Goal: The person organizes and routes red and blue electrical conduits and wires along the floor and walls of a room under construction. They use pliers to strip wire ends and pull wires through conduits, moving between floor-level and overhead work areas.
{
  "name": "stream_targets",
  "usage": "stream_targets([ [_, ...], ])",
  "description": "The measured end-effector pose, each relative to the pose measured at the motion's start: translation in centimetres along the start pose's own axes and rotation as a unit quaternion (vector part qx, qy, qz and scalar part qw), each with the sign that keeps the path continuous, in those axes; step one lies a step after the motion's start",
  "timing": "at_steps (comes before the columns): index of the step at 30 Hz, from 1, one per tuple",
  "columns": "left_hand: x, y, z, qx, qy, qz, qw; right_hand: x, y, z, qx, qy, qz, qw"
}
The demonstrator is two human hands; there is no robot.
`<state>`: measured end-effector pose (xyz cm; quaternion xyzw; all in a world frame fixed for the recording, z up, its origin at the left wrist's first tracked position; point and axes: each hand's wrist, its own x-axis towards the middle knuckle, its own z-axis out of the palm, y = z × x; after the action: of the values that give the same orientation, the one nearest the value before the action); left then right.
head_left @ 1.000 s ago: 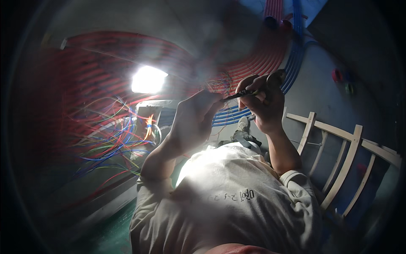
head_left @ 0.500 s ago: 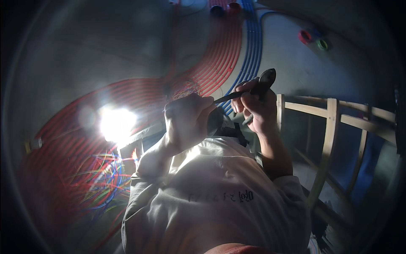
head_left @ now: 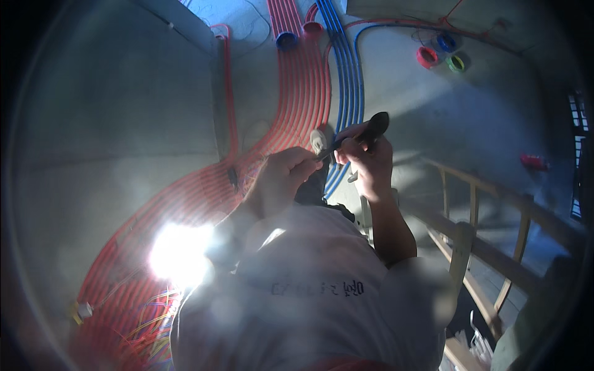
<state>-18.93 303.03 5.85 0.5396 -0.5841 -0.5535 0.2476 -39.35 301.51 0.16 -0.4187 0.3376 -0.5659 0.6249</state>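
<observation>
My right hand (head_left: 371,164) is closed around a dark hand tool (head_left: 376,127) with a broad rounded end. It looks like pliers, but the glare and shadow hide its exact kind. A second, slimmer end sticks out below my fingers. The tool's narrow part points left toward my left hand (head_left: 286,175), whose thumb and fingers are pinched together at its tip. What lies inside that pinch is too small to make out. Both hands are in front of my white shirt, above a shoe (head_left: 318,141) on the floor.
Rows of red conduits (head_left: 303,93) and blue conduits (head_left: 346,80) run along the floor. Loose coloured wires (head_left: 151,318) and a glaring lamp (head_left: 181,255) are at the lower left. Wire coils (head_left: 427,57) rest at the far right. A wooden frame (head_left: 495,191) stands on the right.
The view has shifted, showing more of the far floor and coils. Both hands are still together at the tool, now slightly closer to each other. The tool is still in my right hand.
</observation>
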Motion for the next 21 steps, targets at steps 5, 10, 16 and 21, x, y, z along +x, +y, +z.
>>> stream_targets([
  [5, 11.1, 2.1, -3.4, -0.068, 0.076, -0.049, 0.994, 11.3, -0.1, -1.8, 0.012, 0.039, 0.054, 0.998],
  [10, 19.9, 4.9, -6.5, -0.044, 0.144, 0.049, 0.987, 19.2, -0.8, -6.8, -0.068, 0.055, 0.183, 0.979],
  [16, 27.8, 9.4, -7.7, 0.056, 0.205, 0.112, 0.971, 25.5, -3.3, -9.0, -0.274, 0.053, 0.075, 0.957],
  [21, 34.2, 13.2, -7.3, 0.141, 0.251, 0.177, 0.941, 34.1, -4.5, -12.6, -0.093, -0.025, 0.012, 0.995],
])
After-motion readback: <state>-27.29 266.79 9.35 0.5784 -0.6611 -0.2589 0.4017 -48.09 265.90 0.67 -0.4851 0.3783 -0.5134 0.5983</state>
